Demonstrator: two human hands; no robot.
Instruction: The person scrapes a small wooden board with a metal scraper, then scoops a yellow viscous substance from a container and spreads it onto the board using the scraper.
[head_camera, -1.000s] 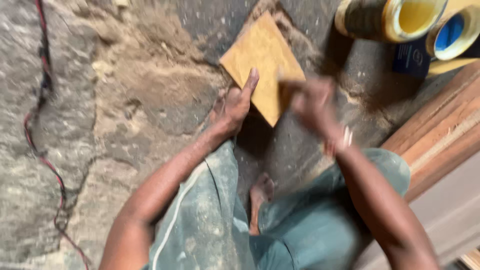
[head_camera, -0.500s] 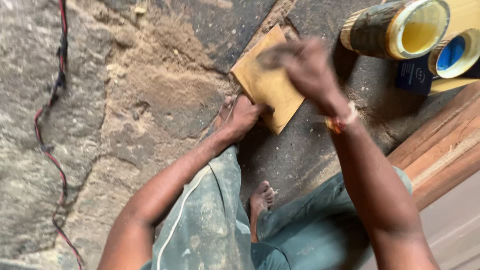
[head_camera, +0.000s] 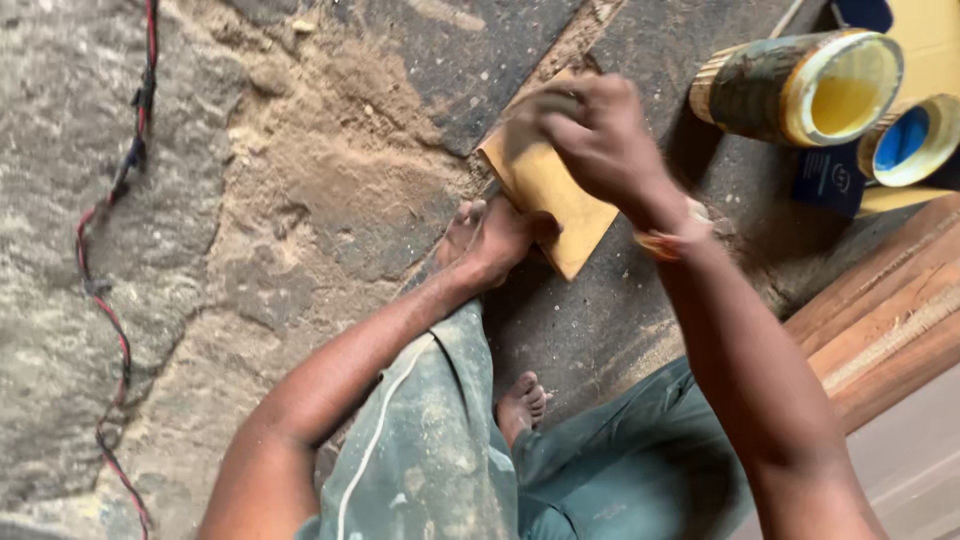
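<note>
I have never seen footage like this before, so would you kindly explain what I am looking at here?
The camera is worn on a person's head and looks down at their own two bare hands. They sit on a stone floor dusted with sawdust. The left hand presses on a small flat yellowish board lying on the floor. The right hand is over the board's far end, blurred, so what it grips is unclear. Nearby lie two open cans, one yellow inside, one blue inside, wooden planks, and a red and black cable.

The board (head_camera: 548, 190) lies on the floor (head_camera: 300, 200) ahead of my knees, my left hand (head_camera: 495, 238) at its near edge, right hand (head_camera: 595, 135) above; tins (head_camera: 800, 88) right, cable (head_camera: 120, 250) far left.
</note>
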